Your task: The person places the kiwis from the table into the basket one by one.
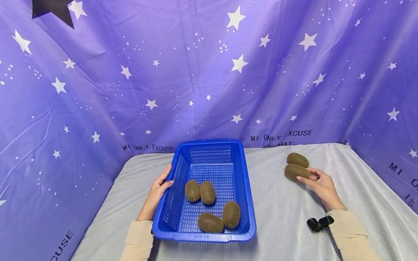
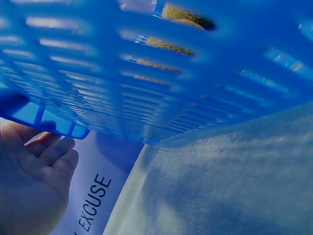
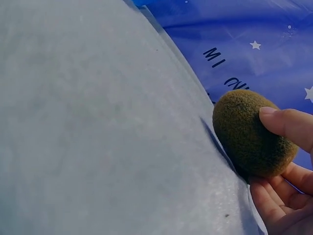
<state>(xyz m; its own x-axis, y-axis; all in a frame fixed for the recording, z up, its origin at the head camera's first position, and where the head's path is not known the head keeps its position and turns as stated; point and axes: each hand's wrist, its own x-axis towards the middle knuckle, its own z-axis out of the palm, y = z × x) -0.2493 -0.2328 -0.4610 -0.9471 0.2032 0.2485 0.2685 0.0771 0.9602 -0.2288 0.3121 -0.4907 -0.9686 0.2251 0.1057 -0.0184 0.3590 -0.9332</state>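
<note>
A blue plastic basket with slotted walls holds several brown fuzzy kiwis, among them a pair of kiwis side by side. My left hand grips the basket's left rim; in the left wrist view, the fingers of this hand bend up under the rim. At the right, my right hand pinches a kiwi between thumb and fingers, and the right wrist view shows this kiwi up close. Just behind it lies another kiwi on the pale cloth.
A light grey cloth covers the table. Purple star-printed curtain hangs behind and on both sides, meeting the table's far edge. A black device is strapped at my right wrist.
</note>
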